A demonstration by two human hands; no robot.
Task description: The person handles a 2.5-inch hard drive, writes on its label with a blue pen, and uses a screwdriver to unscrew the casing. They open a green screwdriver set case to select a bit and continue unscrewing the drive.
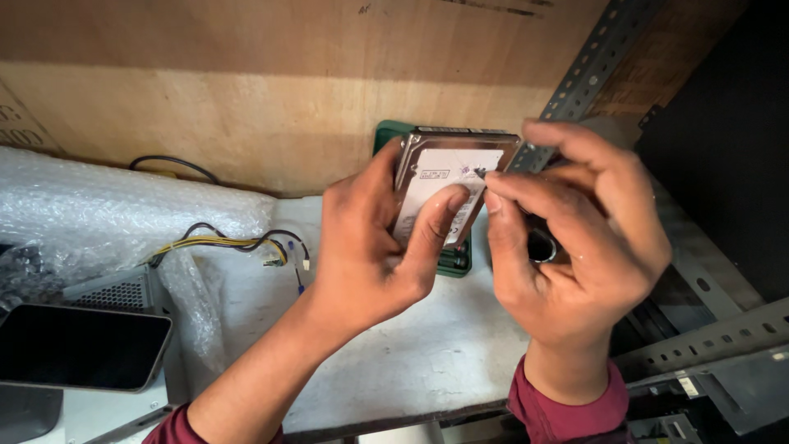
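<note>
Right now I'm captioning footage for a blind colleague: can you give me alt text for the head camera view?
Two bare hands hold a hard drive above a white bench: the left hand grips it, and the right hand presses a small tool against its label. Bubble wrap, loose wires and a dark phone lie to the left.
</note>
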